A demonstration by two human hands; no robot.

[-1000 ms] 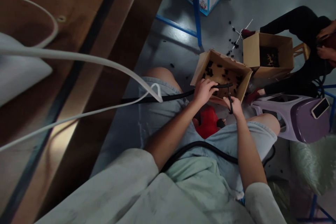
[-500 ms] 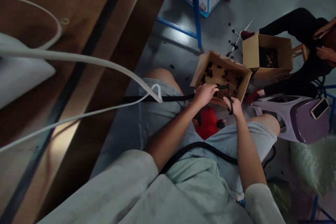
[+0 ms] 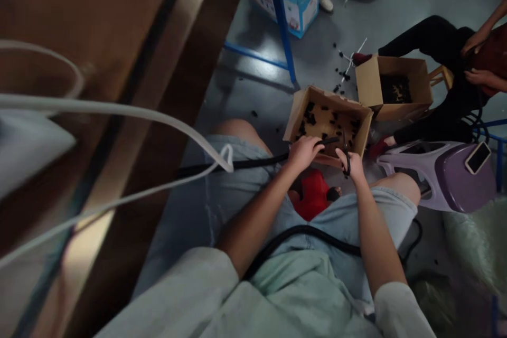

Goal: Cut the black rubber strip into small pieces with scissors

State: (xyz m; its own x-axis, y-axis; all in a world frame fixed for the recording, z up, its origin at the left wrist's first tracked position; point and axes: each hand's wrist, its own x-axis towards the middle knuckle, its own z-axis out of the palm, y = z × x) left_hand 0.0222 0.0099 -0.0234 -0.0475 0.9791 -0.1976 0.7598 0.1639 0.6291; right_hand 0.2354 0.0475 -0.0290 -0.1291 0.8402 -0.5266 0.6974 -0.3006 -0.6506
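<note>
Black tube (image 3: 329, 141) pinched by fingers of left hand (image 3: 303, 153) over the near edge of the cardboard box (image 3: 296, 115), long axis roughly left-right, free end just beside the blades of the scissors (image 3: 347, 158); contact too small to tell. Scissors gripped in right hand (image 3: 355, 166), nearer that end, blades pointing away from the body, roughly square to tube. Left hand back-up; both forearms reaching forward.

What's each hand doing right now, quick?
Left hand: closed, holding the black tube, its end sticking out past the fingers.
Right hand: closed, holding black-handled scissors.
</note>
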